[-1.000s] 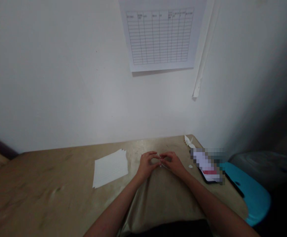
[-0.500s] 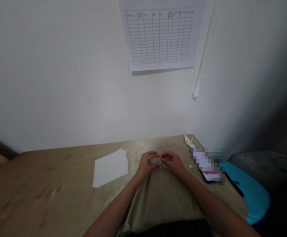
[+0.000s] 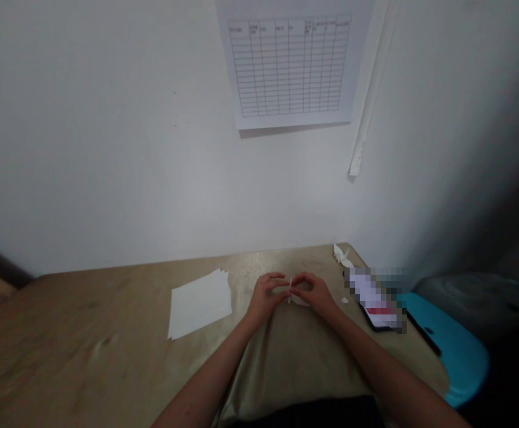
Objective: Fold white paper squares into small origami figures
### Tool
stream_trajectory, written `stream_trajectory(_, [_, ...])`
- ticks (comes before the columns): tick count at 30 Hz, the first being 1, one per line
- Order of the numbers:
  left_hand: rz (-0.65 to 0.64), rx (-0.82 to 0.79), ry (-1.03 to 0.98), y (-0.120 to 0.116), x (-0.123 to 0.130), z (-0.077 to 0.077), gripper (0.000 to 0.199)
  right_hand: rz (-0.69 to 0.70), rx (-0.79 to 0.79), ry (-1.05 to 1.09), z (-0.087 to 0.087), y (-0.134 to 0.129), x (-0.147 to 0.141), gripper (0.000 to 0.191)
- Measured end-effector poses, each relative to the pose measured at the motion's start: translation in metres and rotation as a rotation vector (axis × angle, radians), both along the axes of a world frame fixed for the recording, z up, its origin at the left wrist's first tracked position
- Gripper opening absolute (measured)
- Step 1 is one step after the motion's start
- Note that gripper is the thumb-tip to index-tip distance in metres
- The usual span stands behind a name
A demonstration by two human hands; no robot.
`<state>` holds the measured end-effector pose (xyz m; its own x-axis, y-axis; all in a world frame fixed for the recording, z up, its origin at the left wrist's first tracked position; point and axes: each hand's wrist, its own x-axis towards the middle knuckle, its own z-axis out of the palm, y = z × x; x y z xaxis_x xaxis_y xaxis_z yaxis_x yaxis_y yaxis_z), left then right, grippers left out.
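Observation:
Between my hands stands a small piece of white folded paper [image 3: 290,282], seen nearly edge-on, with a pale part showing below my right fingers. My left hand [image 3: 263,297] curves in from the left, its thumb against the paper and its index finger stretched near the top edge. From the other side my right hand [image 3: 316,294] pinches the paper between thumb and fingers. The exact folds are too small to make out. Left of my hands lies a stack of white paper sheets [image 3: 200,303] with slightly uneven edges.
White folded-paper figures [image 3: 342,255] lie at the table's back right corner. Closer in are a small white scrap [image 3: 345,300] and a dark-edged phone-like object [image 3: 377,324], partly blurred out. A turquoise stool or chair [image 3: 464,351] adjoins the right edge. The wall [image 3: 107,148] rises behind.
My left thumb and right fingertips have come closer together at the paper, which leans slightly differently. The arms and the other things have stayed in place.

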<state>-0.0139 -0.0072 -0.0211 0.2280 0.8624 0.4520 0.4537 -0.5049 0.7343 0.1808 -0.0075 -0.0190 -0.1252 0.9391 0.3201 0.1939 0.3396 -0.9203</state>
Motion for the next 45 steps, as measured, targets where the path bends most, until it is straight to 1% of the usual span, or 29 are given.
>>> stream_trajectory(5, [-0.001, 0.009, 0.0, -0.002, 0.001, 0.002, 0.021, 0.025, -0.003, -0.012, 0.001, -0.001, 0.001, 0.018])
stream_trajectory(9, [0.004, 0.002, 0.01, -0.001, 0.002, 0.001, 0.02, 0.031, 0.006, -0.029, -0.002, 0.001, 0.001, 0.016])
stream_trajectory(15, [0.023, 0.022, 0.042, -0.001, 0.003, 0.003, 0.012, -0.023, 0.026, -0.078, -0.009, 0.003, 0.002, 0.011])
stream_trajectory(19, [0.051, 0.045, 0.062, -0.002, 0.004, 0.005, 0.006, -0.043, 0.08, -0.113, -0.006, 0.0, 0.001, 0.007])
stream_trajectory(26, [0.094, 0.106, 0.116, -0.005, 0.006, 0.008, 0.004, -0.079, 0.158, -0.149, -0.001, -0.004, -0.003, 0.003])
stream_trajectory(33, [0.196, 0.121, 0.149, -0.011, 0.01, 0.018, 0.009, -0.193, 0.206, -0.213, 0.005, -0.009, -0.008, 0.003])
stream_trajectory(37, [0.192, 0.116, 0.135, -0.01, 0.009, 0.017, 0.01, -0.192, 0.194, -0.201, 0.008, -0.012, -0.009, 0.003])
stream_trajectory(40, [0.176, 0.113, 0.116, -0.01, 0.009, 0.016, 0.012, -0.186, 0.178, -0.178, 0.008, -0.011, -0.008, 0.003])
stream_trajectory(45, [0.149, 0.105, 0.068, -0.01, 0.009, 0.016, 0.01, -0.163, 0.15, -0.14, 0.007, -0.01, -0.008, 0.004])
